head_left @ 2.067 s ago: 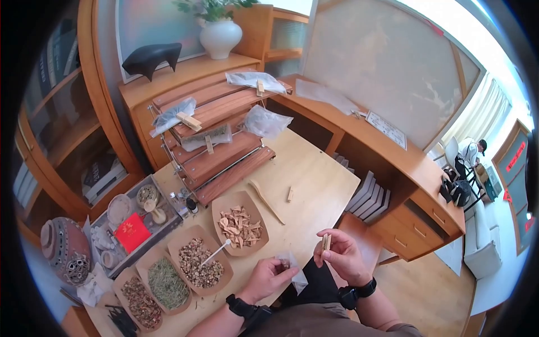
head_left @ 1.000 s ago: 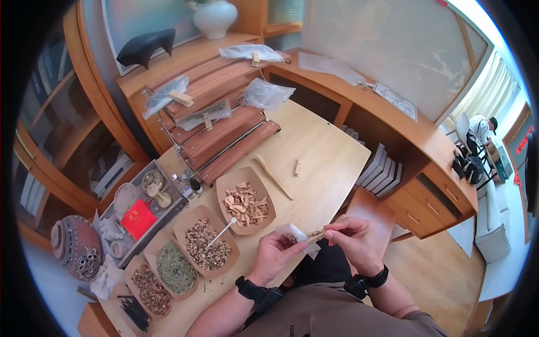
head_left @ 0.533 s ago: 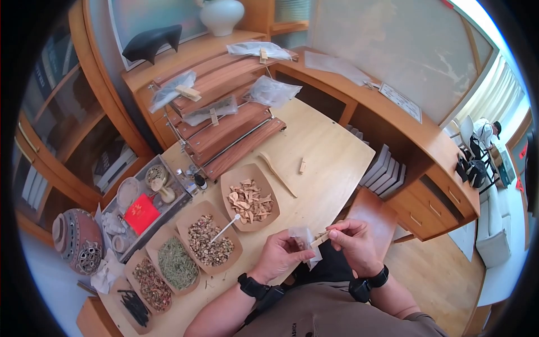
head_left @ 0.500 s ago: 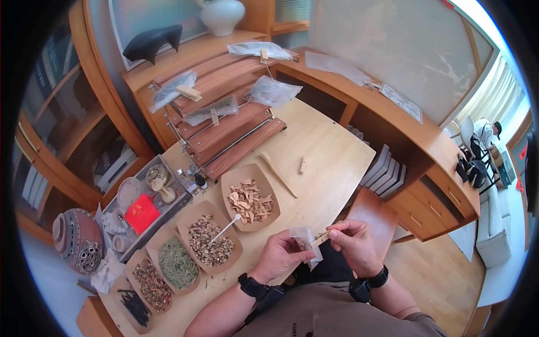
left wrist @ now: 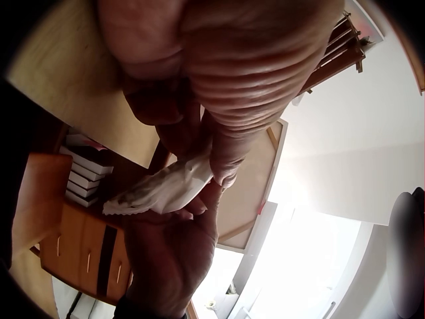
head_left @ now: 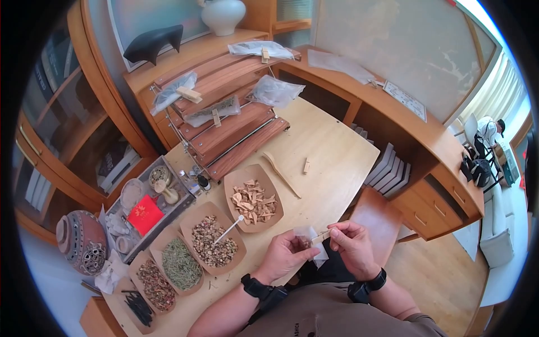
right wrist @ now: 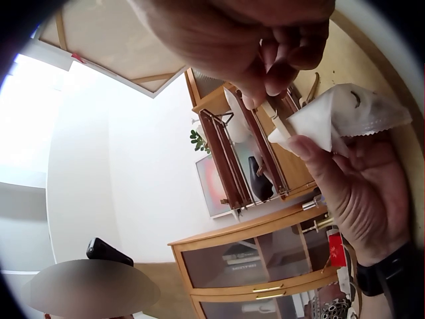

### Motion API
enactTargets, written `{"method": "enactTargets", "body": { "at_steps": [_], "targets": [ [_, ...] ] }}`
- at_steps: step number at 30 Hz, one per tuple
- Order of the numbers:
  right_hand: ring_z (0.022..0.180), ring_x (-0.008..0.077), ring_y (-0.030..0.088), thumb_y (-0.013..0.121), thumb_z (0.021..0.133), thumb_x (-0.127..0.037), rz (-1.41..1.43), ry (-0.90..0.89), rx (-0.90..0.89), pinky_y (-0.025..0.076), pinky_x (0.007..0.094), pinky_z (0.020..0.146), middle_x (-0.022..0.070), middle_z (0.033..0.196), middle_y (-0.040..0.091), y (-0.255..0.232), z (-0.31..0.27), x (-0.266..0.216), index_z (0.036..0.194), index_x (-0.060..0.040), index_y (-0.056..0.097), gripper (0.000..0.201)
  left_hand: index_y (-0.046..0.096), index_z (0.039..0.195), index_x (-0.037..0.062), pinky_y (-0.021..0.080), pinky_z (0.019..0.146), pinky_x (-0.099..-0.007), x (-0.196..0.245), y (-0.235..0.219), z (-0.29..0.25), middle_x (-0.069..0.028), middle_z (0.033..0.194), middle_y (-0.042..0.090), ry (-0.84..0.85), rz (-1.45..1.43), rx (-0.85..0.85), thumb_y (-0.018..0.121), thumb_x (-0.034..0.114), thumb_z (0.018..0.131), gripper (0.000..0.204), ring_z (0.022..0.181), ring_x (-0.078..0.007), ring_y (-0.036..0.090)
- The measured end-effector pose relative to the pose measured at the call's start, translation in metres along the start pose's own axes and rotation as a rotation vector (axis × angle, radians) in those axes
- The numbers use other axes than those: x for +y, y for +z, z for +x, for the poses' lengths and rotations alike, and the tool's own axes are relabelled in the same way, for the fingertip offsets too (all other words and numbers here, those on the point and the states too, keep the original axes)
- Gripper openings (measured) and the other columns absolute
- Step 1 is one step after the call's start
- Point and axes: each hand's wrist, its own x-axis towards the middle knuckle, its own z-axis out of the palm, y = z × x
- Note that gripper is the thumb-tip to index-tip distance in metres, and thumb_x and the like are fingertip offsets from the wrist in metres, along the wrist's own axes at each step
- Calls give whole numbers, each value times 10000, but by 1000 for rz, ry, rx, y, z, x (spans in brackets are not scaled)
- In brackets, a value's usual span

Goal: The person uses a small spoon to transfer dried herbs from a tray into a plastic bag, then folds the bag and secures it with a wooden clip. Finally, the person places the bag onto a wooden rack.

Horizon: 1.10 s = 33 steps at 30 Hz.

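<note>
Over the table's front edge, my left hand (head_left: 283, 257) holds a small translucent white bag (right wrist: 355, 116), its thumb and fingers pinching it. My right hand (head_left: 355, 250) pinches a wooden clothespin (head_left: 321, 238) by its tail end. The clothespin's front end meets the gathered edge of the bag, as the right wrist view shows. Dark contents show faintly through the bag. In the left wrist view the bag (left wrist: 169, 189) hangs between both hands. Nearest the left hand are a paper tray of brownish dried pieces (head_left: 252, 203) and one of dried blossoms (head_left: 209, 242) with a white spoon (head_left: 229, 229).
A tiered wooden rack (head_left: 247, 147) carries several clipped bags (head_left: 275, 91). On the table lie a loose clothespin (head_left: 306, 166) and a curved wooden stick (head_left: 282, 175). Green herb (head_left: 181, 268) and other trays stand at left, beside a grey box (head_left: 130, 254) and patterned jar (head_left: 84, 247).
My right hand has brought the clothespin from a raised position, apart, leftward to the bag's edge. My left hand has lifted and turned the bag slightly toward it. Lately both hands stay nearly still.
</note>
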Motion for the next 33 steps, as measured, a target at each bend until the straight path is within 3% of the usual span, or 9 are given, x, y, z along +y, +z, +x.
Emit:
{"method": "enactTargets", "body": {
  "at_steps": [6,8,14,18,20,21,23,26,33],
  "targets": [
    [740,97,626,713,1016,-122,-76,27,-82,505,240,662,48,888,708,-5,3,-2,1164,20,705,205,691,1154,22,547,776,-228,2,2,-1,7,975,724,-3,-8,-12,818,63,928,262,860,-58,664],
    [771,107,642,673,1045,-148,-82,76,-127,518,247,680,68,934,708,-6,3,-8,1241,26,666,263,686,1218,17,561,848,-262,-1,-5,-1,-33,1065,742,-32,43,-21,786,82,958,286,941,-97,691],
    [814,133,662,636,1059,-141,-10,136,-211,546,272,720,91,983,708,-12,1,-13,1372,17,593,353,698,1193,-2,551,836,-251,-11,-10,1,-11,1046,736,20,102,-20,738,93,1000,219,932,-68,670],
    [812,121,656,704,1003,-74,-112,122,-327,551,275,746,70,968,718,-10,4,-11,1296,23,653,313,709,1147,14,534,792,-238,-9,-10,2,15,1029,718,-21,79,-28,715,164,1032,189,904,-35,637],
    [809,123,664,716,987,-59,-214,68,-380,547,279,761,45,943,722,-26,13,7,1222,24,690,251,696,1087,23,547,783,-262,-8,-10,4,-8,987,743,-34,168,-9,690,106,1015,110,866,-101,695],
    [809,123,664,716,987,-59,-219,41,-396,547,279,761,45,943,722,-18,16,3,1222,24,690,251,691,903,18,492,643,-279,-28,-14,10,-27,772,665,151,250,129,745,148,990,166,691,-123,602],
    [725,146,659,697,1013,-132,-269,-18,-327,526,280,676,39,825,711,-2,8,-7,1088,-2,739,156,696,970,15,502,669,-255,-32,-19,12,10,823,670,138,237,82,736,143,1005,138,759,-72,601],
    [750,78,638,693,1028,-141,-256,-5,-276,524,240,684,-4,833,692,4,10,-12,1161,19,723,210,712,967,14,503,664,-248,-33,-15,15,9,828,684,152,203,68,734,153,1008,148,750,-66,607],
    [686,87,620,685,1029,-139,-329,-52,-260,510,236,651,11,796,688,4,13,-13,1135,24,734,200,731,897,20,496,631,-238,-45,-21,22,32,790,692,218,270,41,751,168,994,179,708,-55,607]
  ]
}}
